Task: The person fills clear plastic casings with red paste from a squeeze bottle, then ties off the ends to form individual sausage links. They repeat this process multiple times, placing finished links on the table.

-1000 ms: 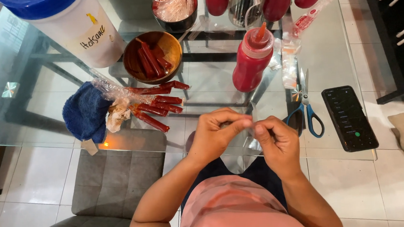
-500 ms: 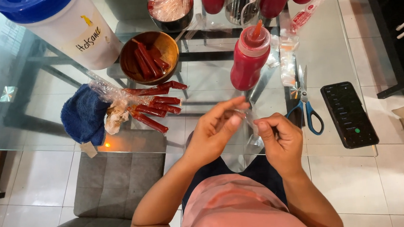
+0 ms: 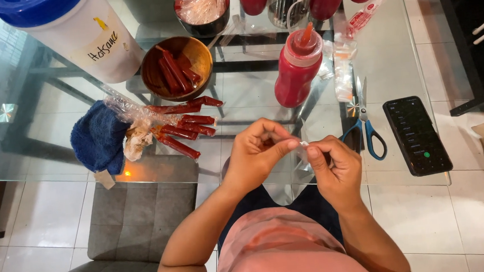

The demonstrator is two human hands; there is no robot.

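My left hand (image 3: 261, 150) and my right hand (image 3: 334, 166) meet over the near edge of the glass table (image 3: 36, 110). Between their fingertips they pinch a small clear plastic sleeve (image 3: 303, 149), which hangs down, thin and see-through. A red squeeze bottle (image 3: 298, 69) with an orange nozzle stands just beyond the hands. To the left lie several filled red tubes (image 3: 183, 128) beside crumpled clear plastic and a blue cloth (image 3: 99, 137).
A brown bowl (image 3: 199, 56) holds more red tubes. A big white tub with a blue lid (image 3: 75, 25) stands far left. Blue-handled scissors (image 3: 366, 121) and a black phone (image 3: 416, 135) lie to the right. Empty sleeves (image 3: 343, 78) lie by the bottle. Grey chair (image 3: 140, 217) below.
The hands drew apart for a moment with the sleeve stretched between them. Now they are close together again, fingertips pinching the sleeve's top.
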